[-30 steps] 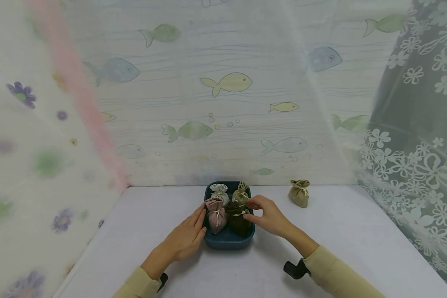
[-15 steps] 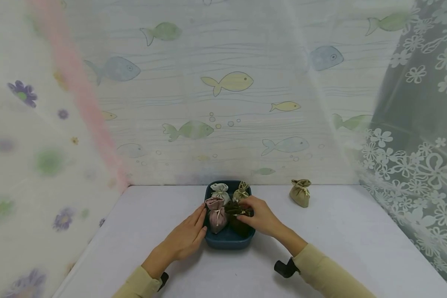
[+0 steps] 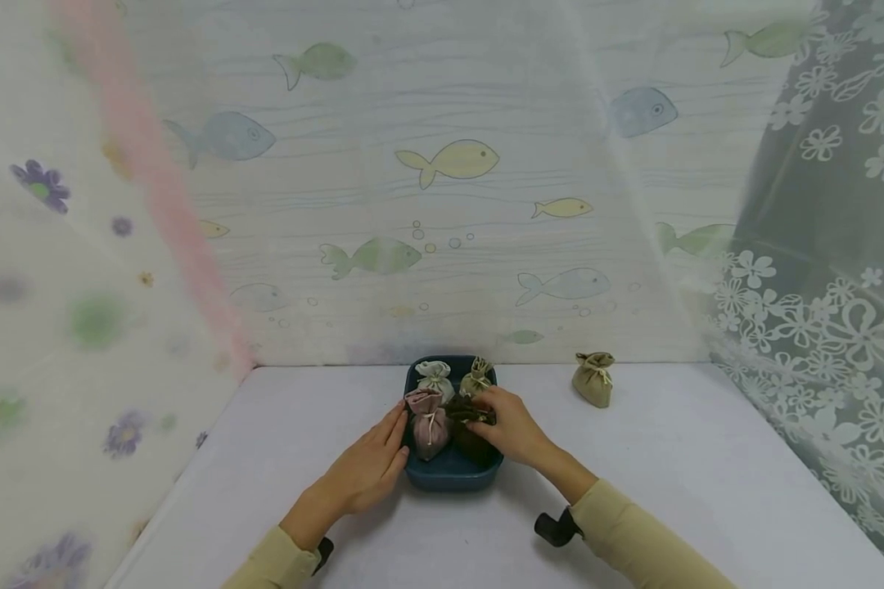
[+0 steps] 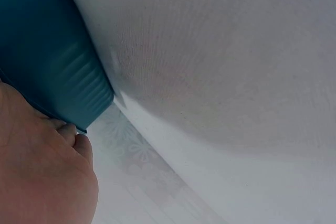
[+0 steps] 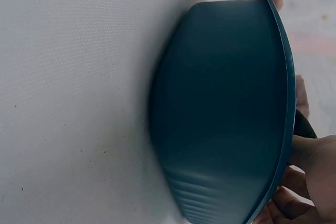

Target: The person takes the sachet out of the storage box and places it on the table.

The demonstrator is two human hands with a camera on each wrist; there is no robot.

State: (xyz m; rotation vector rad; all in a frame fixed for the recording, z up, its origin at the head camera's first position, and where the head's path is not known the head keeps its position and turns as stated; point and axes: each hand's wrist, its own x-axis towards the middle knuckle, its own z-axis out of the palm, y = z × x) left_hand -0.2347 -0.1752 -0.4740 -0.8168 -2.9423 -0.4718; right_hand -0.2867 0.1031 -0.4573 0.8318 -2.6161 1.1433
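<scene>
A dark blue tub [image 3: 453, 481] stands on the white table with several drawstring pouches in it. My right hand [image 3: 511, 425] reaches over its right rim and pinches the gathered neck of a dark brown pouch [image 3: 471, 446]. In the right wrist view those fingers [image 5: 294, 205] curl over the rim, and most of the pouch is hidden by the wall. My left hand [image 3: 364, 466] lies along the tub's left side with straight fingers, touching it. A pink pouch [image 3: 430, 433] sits left of the brown one, with a white pouch [image 3: 435, 379] and an olive pouch [image 3: 475, 378] behind.
Another olive-tan pouch [image 3: 593, 381] stands alone on the table [image 3: 678, 458], right of the tub near the back edge. A curtain printed with fish [image 3: 457, 270] hangs behind, and lacy white-flowered fabric [image 3: 803, 335] hangs at the right.
My right hand has moved left and inward over the rim, and its fingers have closed on the brown pouch's neck. My left hand and the other pouches have stayed put.
</scene>
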